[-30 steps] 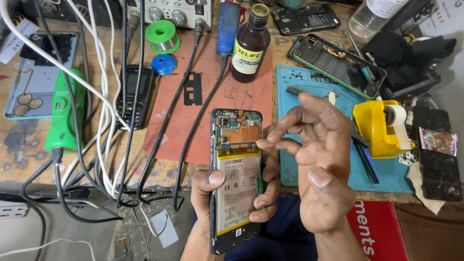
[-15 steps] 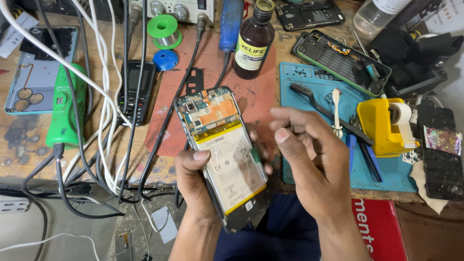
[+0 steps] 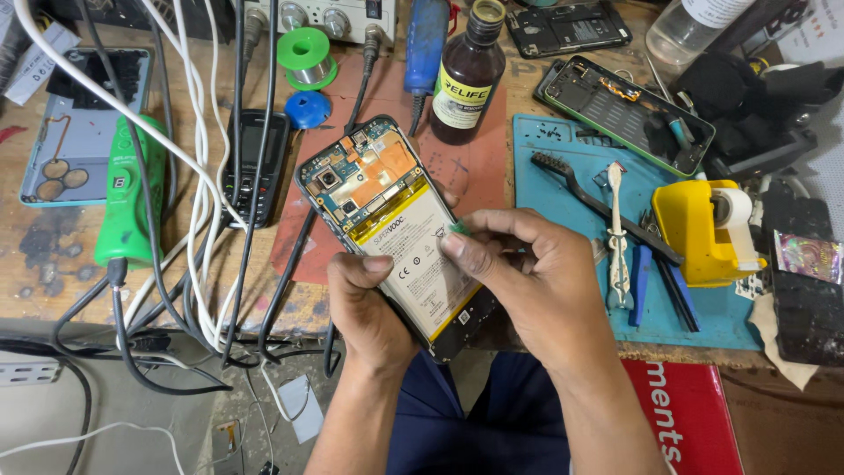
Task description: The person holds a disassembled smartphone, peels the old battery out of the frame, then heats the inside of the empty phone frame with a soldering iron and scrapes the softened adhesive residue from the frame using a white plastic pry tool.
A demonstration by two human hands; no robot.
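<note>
Gripping an opened phone [image 3: 396,230] underneath, left hand [image 3: 365,303]; right hand [image 3: 519,268] pinching a small green tab [image 3: 458,229] at its battery [image 3: 413,255].

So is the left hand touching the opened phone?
Touching. The head view shows the left hand wrapped around the opened phone's lower edge, its thumb pressed flat on the white battery.

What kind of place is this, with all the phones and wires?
Most likely a phone repair bench. A left hand holds an opened phone with its battery showing, another gutted phone lies nearby, and a brush rests on a blue work mat.
</note>
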